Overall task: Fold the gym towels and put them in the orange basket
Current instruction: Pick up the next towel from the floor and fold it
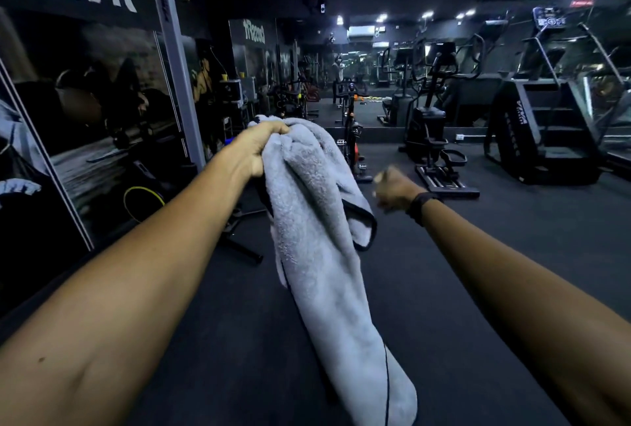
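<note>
Towel (317, 238) first: it is grey and fluffy with a thin dark edge, and it hangs long and loose from the left hand (263, 149), down past the bottom of the picture. The left hand has its fingers curled tight round the top end, all bunched up. The right hand (392, 192) is just beside the towel, near a folded-over corner. It is blurry. It looks closed like a fist, but I cannot tell for sure, and I see nothing in it. A dark band (419, 208) sits on that wrist.

I think the towel is not folded yet. It is one scrunched rope. To fold it well, the right hand would need to find a corner, and the left hand should let go of the bunch and take the other corner. Then the towel can hang flat and the corners can meet. Keeping it up off the dark floor (478, 272) would keep it clean.

No orange basket shows here, so where the towel must go is hidden from me.

Farther off, a black stand leg (239, 248) pokes out on the floor at the left, by a big wall picture (102, 111). An exercise bike (355, 149) with an orange part stands right behind the towel. To the right are a stepping machine (433, 152) and a stair machine (546, 125). Walking to the basket means going round these. Far back there are mirrors and bright ceiling lights (382, 17).
</note>
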